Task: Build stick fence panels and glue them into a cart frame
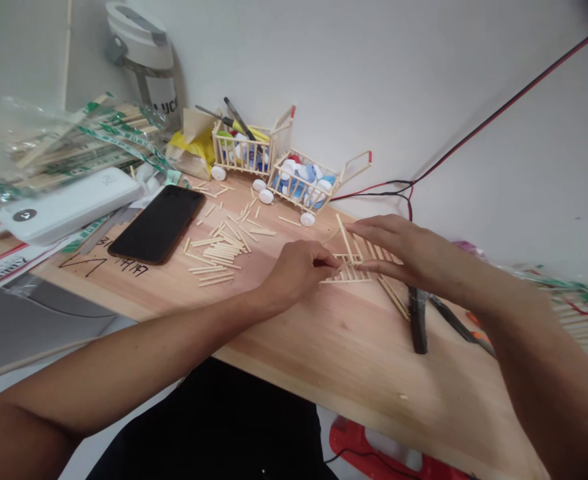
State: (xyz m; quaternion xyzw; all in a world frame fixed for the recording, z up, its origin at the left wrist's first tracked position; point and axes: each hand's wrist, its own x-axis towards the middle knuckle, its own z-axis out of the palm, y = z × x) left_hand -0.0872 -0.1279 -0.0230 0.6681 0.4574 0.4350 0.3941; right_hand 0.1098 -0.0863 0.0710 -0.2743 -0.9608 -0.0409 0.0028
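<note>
Over the middle of the table, my left hand point(301, 267) pinches the near left part of a small wooden stick frame point(357, 279). My right hand point(407, 250) reaches in from the right, its thumb and long fingers placed either side of the frame's raised sticks. One stick point(343, 237) of it leans up near those fingertips. The exact contact of the fingertips is partly hidden. A heap of short wooden sticks point(224, 247) lies to the left of my left hand. Several longer sticks point(393, 298) rest beneath my right hand, beside dark-handled pliers point(417, 320).
Two stick-built mini carts stand by the wall: one point(244, 150) holds pens, the other point(301, 183) bottle caps. A phone point(157, 223), a white power bank point(69, 205) and bagged sticks point(74, 143) lie left. Behind stands a tumbler point(147, 63). Orange-handled scissors point(474, 327) lie right.
</note>
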